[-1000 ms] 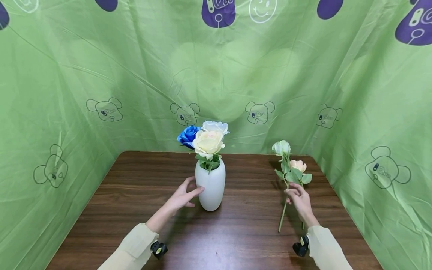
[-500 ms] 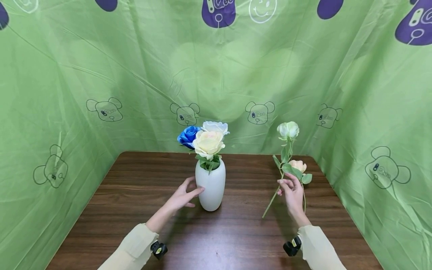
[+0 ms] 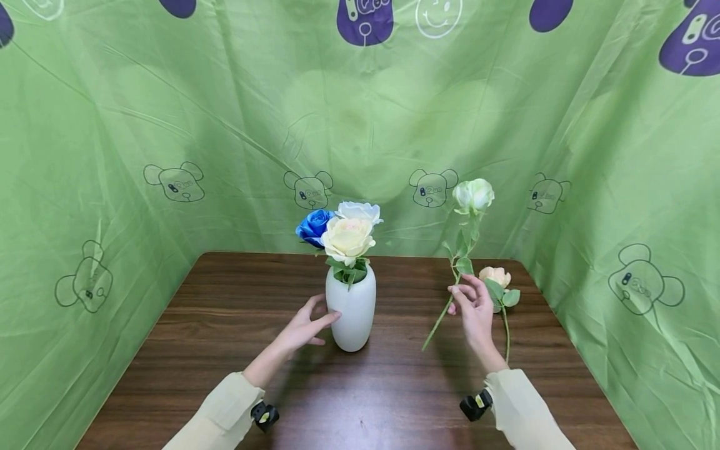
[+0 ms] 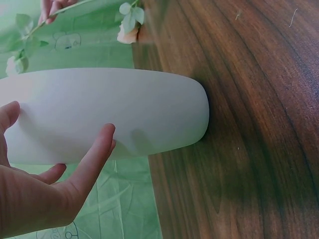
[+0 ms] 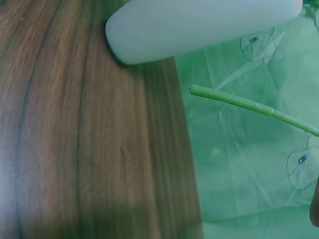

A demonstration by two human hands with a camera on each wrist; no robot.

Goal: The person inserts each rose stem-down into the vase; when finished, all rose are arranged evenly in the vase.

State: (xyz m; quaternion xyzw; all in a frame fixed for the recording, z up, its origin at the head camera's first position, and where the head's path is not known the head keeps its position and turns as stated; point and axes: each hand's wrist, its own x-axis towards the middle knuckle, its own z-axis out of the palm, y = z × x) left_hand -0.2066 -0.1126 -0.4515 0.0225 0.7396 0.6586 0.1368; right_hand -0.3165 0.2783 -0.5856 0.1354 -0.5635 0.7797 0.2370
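A white vase (image 3: 351, 312) stands upright on the wooden table, holding a blue rose (image 3: 314, 227), a cream rose (image 3: 347, 240) and a white rose (image 3: 360, 212). My left hand (image 3: 304, 326) holds its left side, thumb on the front and other fingers partly hidden behind. The left wrist view shows that hand (image 4: 55, 189) against the smooth vase wall. My right hand (image 3: 475, 306) pinches the stem of a pale green-white rose (image 3: 474, 195), its bloom up and its stem slanting down to the left. In the right wrist view the cut stem end (image 5: 234, 99) points toward the vase.
A peach rose (image 3: 495, 276) with green leaves lies on the table (image 3: 225, 325) at the right, partly behind my right hand. Green printed cloth (image 3: 360, 125) hangs around the back and both sides. Each wrist carries a small black camera (image 3: 475, 405).
My right hand has lifted the pale green-white rose and carried it left, away from the peach rose. The left hand and the vase have stayed put.
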